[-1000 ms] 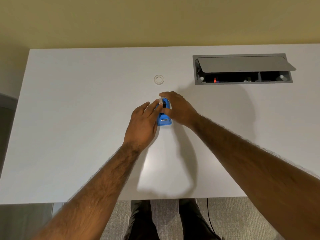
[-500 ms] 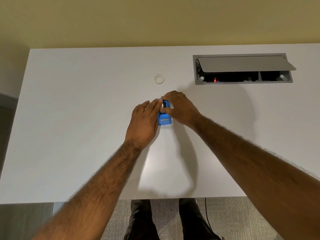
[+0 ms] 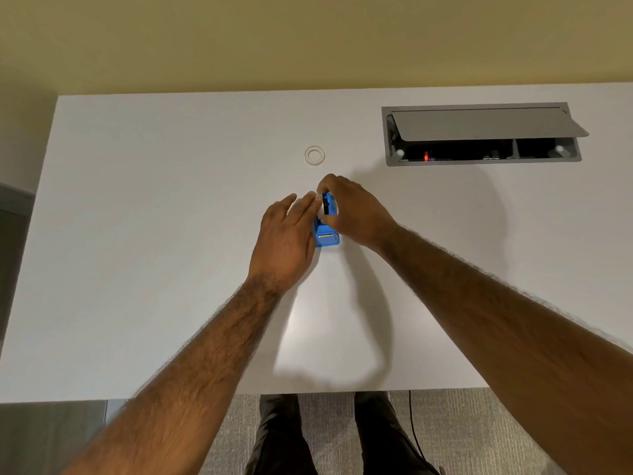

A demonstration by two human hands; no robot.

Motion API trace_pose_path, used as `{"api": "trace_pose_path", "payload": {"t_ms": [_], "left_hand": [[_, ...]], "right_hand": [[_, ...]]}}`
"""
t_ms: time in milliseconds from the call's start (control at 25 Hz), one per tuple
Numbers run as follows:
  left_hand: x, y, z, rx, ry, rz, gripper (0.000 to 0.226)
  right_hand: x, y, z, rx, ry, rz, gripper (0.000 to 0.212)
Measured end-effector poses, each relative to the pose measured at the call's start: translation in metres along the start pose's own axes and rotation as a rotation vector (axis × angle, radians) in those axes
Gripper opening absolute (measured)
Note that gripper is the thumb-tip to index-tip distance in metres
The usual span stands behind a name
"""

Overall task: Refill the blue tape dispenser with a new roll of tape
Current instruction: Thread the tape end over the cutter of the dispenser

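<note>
The blue tape dispenser (image 3: 327,237) stands on the white desk (image 3: 171,234), its metal cutter end facing me. My left hand (image 3: 284,240) lies flat against its left side, fingers extended and touching it. My right hand (image 3: 356,214) grips the dispenser's far end from the right, thumb and fingers pinched around a white roll on a black hub (image 3: 324,204) at its top. Whether the roll is seated or raised slightly, I cannot tell. A small white tape ring (image 3: 314,155) lies flat on the desk farther back, apart from both hands.
A grey recessed cable box (image 3: 486,135) with its lid propped open sits at the desk's back right, a red light inside. A yellow wall runs behind the desk. The near desk edge is below my forearms, with my legs and carpet beneath.
My right hand's fingers have shifted slightly on the dispenser's far end and the roll with its black hub shows more between the fingers. The left hand stays against the side.
</note>
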State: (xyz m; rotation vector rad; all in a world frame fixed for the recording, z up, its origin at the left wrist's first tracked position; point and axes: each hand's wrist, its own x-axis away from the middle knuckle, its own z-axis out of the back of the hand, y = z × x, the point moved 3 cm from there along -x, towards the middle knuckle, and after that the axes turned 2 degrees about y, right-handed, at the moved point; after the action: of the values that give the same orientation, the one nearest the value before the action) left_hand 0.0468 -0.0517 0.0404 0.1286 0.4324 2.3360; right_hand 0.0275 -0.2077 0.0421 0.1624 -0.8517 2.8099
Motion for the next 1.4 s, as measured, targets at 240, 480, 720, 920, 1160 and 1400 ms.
{"api": "trace_pose_path", "payload": {"t_ms": [240,480,720,920,1160,1400], "left_hand": [[-0.007,-0.001,0.003,-0.019,-0.011,-0.002,0.054],[0.003,-0.002,-0.002,-0.036,0.015,-0.045,0.059],[0.018,-0.002,-0.009,-0.069,-0.001,-0.053,0.063],[0.011,0.001,-0.006,-0.05,0.013,-0.02,0.062],[-0.002,0.003,-0.001,-0.071,-0.009,0.025,0.057],[-0.007,0.002,-0.002,-0.075,-0.042,0.035,0.06]], "right_hand": [[-0.003,0.004,0.004,-0.027,-0.002,-0.011,0.034],[-0.003,0.006,0.004,-0.035,-0.041,-0.018,0.039],[-0.004,0.004,0.005,-0.043,-0.05,-0.023,0.036],[-0.007,0.003,0.005,0.0,-0.057,0.011,0.032],[-0.007,-0.001,0.002,-0.016,-0.041,-0.004,0.037],[-0.007,0.001,0.003,-0.059,0.004,-0.033,0.03]]}}
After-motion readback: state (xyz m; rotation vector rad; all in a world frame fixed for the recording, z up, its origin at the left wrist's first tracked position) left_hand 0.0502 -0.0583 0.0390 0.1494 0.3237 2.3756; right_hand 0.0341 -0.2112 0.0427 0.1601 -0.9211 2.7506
